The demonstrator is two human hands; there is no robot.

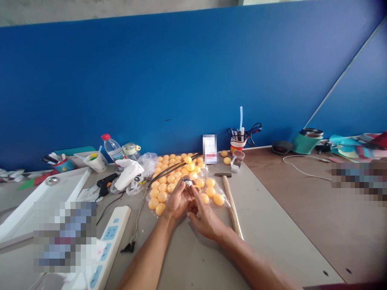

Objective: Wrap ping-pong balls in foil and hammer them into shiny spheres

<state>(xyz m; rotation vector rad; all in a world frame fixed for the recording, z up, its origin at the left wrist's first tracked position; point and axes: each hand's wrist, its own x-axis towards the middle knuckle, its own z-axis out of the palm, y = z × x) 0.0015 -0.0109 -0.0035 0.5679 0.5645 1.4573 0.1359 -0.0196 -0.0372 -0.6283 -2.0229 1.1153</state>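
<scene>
Between my two hands, above the near edge of the orange balls, is a small shiny metallic object (188, 183) with a rounded, patterned surface; its exact kind is too small to make out. My left hand (177, 203) is closed on it, thumb along its left side. My right hand (207, 219) meets it from the right, the index fingertip against the object and the thumb lower down, apart from it. Its other fingers are partly hidden behind the left hand. Just beyond lie many orange balls (162, 196) in a clear plastic bag (225, 201).
A hammer (231, 205) lies right of the balls. Black strips (172, 167) cross the bag. At left are a power strip (113, 235), a glue gun (105, 185), a white tray (72, 183) and a bottle (112, 148). A cup of tools (238, 146) stands by the blue partition (181, 80).
</scene>
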